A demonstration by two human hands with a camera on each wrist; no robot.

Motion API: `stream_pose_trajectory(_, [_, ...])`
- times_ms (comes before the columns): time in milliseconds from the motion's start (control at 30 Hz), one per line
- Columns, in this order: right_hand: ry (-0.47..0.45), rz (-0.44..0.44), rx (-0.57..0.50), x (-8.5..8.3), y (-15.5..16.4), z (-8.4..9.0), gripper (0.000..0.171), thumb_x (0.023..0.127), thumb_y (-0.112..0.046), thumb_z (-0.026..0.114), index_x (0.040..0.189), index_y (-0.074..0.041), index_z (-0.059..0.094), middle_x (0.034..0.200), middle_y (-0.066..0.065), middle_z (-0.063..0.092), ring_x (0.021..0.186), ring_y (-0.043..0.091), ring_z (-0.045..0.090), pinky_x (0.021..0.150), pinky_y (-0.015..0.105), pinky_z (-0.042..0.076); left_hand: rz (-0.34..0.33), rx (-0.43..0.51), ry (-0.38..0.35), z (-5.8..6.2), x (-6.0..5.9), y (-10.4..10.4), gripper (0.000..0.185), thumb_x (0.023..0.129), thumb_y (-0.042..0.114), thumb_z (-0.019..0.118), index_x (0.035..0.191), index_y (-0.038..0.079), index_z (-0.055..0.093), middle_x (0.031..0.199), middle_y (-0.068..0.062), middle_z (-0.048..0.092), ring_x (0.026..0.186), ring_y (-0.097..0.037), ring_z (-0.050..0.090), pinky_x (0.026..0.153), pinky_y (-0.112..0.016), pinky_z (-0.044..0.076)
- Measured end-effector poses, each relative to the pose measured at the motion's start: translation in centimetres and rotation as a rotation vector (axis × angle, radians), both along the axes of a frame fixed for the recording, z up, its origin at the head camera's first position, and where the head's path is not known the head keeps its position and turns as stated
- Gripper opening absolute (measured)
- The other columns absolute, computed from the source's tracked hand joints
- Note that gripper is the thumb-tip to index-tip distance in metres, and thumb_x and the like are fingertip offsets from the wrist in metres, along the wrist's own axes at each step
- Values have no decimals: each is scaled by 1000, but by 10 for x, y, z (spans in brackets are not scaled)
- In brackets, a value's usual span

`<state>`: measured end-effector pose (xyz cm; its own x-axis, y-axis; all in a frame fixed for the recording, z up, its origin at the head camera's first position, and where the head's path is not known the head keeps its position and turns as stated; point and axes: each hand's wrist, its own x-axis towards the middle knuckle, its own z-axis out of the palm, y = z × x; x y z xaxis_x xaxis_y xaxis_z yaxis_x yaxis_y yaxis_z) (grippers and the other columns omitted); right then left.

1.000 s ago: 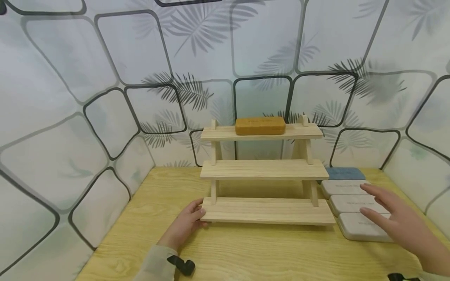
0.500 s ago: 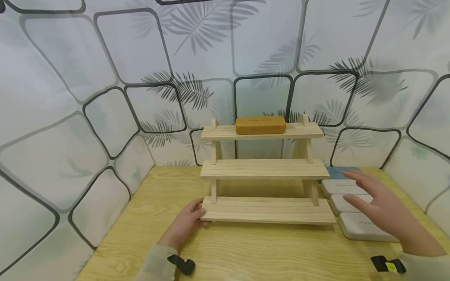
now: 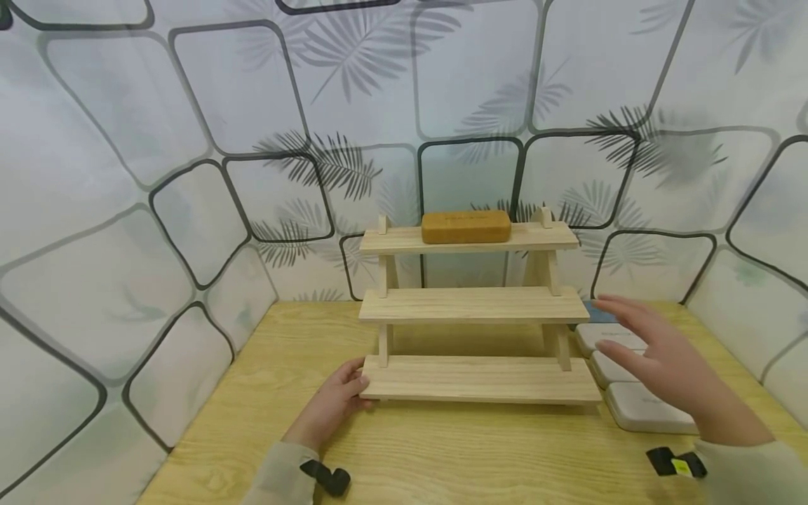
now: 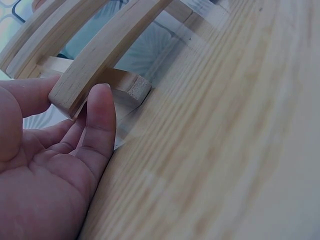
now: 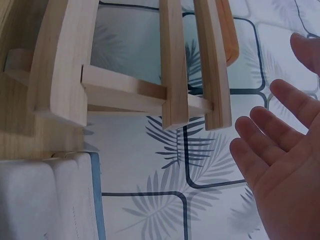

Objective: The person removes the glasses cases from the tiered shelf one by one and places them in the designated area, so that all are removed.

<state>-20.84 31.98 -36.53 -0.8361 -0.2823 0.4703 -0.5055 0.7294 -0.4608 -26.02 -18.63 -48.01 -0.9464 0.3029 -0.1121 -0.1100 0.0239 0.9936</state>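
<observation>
A three-tier wooden shelf stands on the wooden table. An orange-brown block lies on its top tier. My left hand holds the left end of the bottom tier, thumb and fingers around its corner. My right hand hovers open, fingers spread, above a row of pale grey blocks to the right of the shelf. A blue block at the far end of that row is mostly hidden by the hand. The right wrist view shows the palm empty beside the shelf's end.
Patterned white walls close in the table on the left, back and right. The grey blocks lie tight between the shelf and the right wall. Bare table lies in front of the shelf.
My right hand has moved away from me and leftward over the row of grey blocks, toward the blue block and the shelf's right end. The left hand has stayed on the bottom tier.
</observation>
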Motion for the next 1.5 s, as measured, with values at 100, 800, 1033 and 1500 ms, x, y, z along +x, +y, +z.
stream_pose_trajectory(100, [-19, 6, -9, -1, -5, 4, 61, 98, -19, 70, 153, -24, 46, 156, 10, 40, 131, 24, 43, 101, 34, 39, -1, -4, 1, -1, 0, 0, 63, 107, 23, 53, 157, 0, 23, 138, -26, 47, 116, -30, 58, 88, -39, 54])
stream_pose_trajectory(800, [-35, 72, -71, -22, -46, 20, 62, 98, -21, 70, 154, -22, 44, 158, 5, 36, 137, 37, 38, 102, 59, 37, -2, -1, -17, -6, -2, -1, 65, 107, 27, 53, 158, -1, 22, 138, -26, 47, 116, -31, 59, 88, -38, 54])
stream_pose_trajectory(1033, [-33, 114, -63, -31, -56, 34, 64, 98, -23, 68, 155, -17, 41, 159, 13, 33, 137, 45, 38, 100, 71, 35, -4, -1, -19, -4, -3, -2, 66, 107, 27, 54, 158, 1, 22, 139, -25, 46, 117, -31, 58, 89, -38, 54])
stream_pose_trajectory(1500, [-36, 111, -34, -50, -85, 54, 65, 97, -32, 70, 155, -18, 42, 158, 9, 36, 146, 38, 27, 107, 70, 26, -7, -3, -13, -3, -1, -2, 65, 107, 26, 53, 158, 0, 22, 138, -27, 46, 116, -31, 59, 88, -37, 54])
